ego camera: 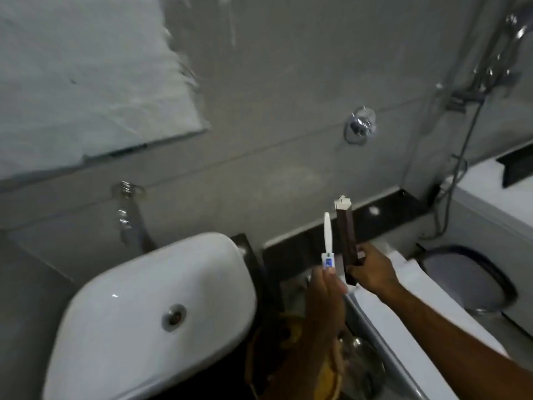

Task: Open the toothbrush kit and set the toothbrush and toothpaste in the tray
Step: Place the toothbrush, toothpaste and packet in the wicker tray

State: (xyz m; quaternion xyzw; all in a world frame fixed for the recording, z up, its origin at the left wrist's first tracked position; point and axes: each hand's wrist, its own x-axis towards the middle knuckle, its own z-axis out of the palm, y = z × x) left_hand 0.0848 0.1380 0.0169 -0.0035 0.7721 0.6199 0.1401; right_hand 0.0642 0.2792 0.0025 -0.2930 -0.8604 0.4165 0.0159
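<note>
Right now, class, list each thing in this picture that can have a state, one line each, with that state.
Dark brown toothbrush kit box: top flap open, upright, held by the right hand.
White toothbrush: out of the box, upright, held by the left hand.
Small white and blue toothpaste tube: held in the left hand too.
White oval basin: dry-looking, drain unplugged.

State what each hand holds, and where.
Left hand: toothbrush and toothpaste, by their lower ends. Right hand: brown kit box, near its bottom.

White oval sink (138,307), chrome tap (127,215), wall mirror (86,82), round chrome wall valve (361,125), shower hose (458,157)
</note>
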